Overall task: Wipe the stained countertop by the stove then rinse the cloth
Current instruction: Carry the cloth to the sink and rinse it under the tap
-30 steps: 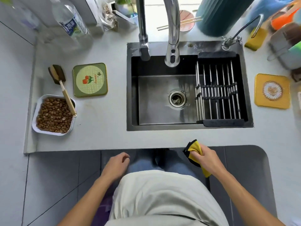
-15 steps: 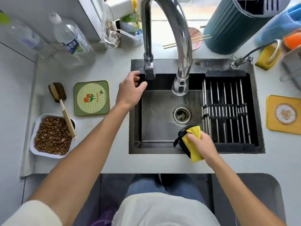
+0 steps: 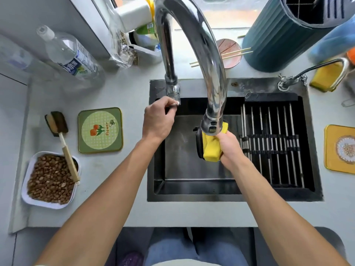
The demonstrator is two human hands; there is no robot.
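Right hand (image 3: 229, 148): gripping the folded yellow-and-black cloth (image 3: 210, 148) under the curved chrome faucet spout (image 3: 212, 125), over the black sink (image 3: 192, 196).
Left hand (image 3: 158, 120): pinching the chrome faucet handle (image 3: 173, 93) at the sink's back left corner.

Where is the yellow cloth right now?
In the head view the yellow cloth is bunched in the right hand over the sink, directly under the faucet spout, just left of the drying rack.

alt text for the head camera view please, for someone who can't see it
Seen from above, a person's right hand holds a yellow cloth under the spout of a chrome faucet over a dark sink, while the left hand grips the faucet handle.
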